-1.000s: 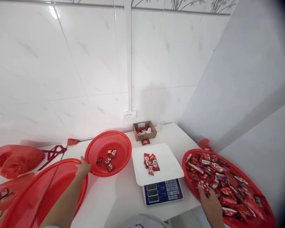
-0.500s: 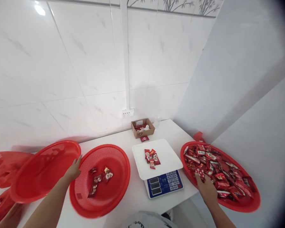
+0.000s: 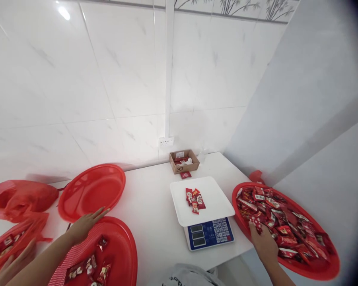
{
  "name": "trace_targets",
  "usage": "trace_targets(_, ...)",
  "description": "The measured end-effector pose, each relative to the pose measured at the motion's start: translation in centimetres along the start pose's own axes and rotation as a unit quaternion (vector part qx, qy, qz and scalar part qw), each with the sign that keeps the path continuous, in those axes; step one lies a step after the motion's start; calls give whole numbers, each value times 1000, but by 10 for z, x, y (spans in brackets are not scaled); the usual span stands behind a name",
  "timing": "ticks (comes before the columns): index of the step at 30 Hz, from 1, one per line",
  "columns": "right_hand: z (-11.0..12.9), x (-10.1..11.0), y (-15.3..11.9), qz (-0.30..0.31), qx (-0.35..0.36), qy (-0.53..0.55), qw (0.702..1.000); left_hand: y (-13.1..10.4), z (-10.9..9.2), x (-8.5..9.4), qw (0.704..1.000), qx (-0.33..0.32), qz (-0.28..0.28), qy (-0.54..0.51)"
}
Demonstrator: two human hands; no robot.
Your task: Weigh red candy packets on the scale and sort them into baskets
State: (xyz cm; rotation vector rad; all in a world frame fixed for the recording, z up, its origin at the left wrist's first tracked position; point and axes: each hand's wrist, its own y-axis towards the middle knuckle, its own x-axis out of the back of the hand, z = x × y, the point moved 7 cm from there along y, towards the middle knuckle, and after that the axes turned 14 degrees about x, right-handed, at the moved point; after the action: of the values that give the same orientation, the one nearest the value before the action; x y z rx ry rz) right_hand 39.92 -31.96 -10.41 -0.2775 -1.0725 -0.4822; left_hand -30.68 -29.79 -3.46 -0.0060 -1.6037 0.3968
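My left hand (image 3: 85, 227) is open, its fingers stretched out over the near rim of a shallow red basin (image 3: 92, 190). Just below it is a red mesh-sided basket (image 3: 123, 242) with several wrapped snacks (image 3: 91, 264) on its bottom. On the right, my right hand (image 3: 265, 243) pinches a red packet with white dots (image 3: 256, 223) at the edge of a red basket (image 3: 335, 267) heaped with red snack packets (image 3: 286, 230). Between my hands stands a digital scale (image 3: 210, 233), several small red packets (image 3: 195, 200) lying on its white pan (image 3: 214, 190).
At the lower left, another person's hand (image 3: 18, 258) is at a red plastic bag (image 3: 35, 226) holding packets. A small cardboard box (image 3: 183, 167) stands at the back of the white table (image 3: 155, 222), one red packet (image 3: 185, 175) in front of it. A wall socket (image 3: 166, 142) is behind.
The mesh-sided basket has shifted left and closer to me, while the red basin appears farther right. My left hand's fingers have straightened off the basin's rim. My right hand still holds the dotted packet.
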Motion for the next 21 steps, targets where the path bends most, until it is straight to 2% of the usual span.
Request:
trace_targets(2,2,1,0,-1,4,-7,1000,-9,-12,-8,996,-77,30,39)
trace_targets(4,4,3,-1,-7,2,-5,1000,-11,-19,-12,991,-111,19,66)
trace_targets(7,4,6,-1,-29,4,11,1000,-3,-21,-12,994,-76,-38,71)
trace_targets(10,4,7,-1,-39,10,21,999,10,-30,-12,997,-37,-56,28)
trace_targets(14,3,5,-1,-13,0,13,1000,21,-73,-9,997,-33,-47,-44)
trace_targets(18,6,5,-3,-4,-1,4,1000,26,-127,-14,994,-54,37,-85)
trace_targets(21,9,7,-4,-10,1,-1,1000,30,-157,-19,989,-59,74,-115)
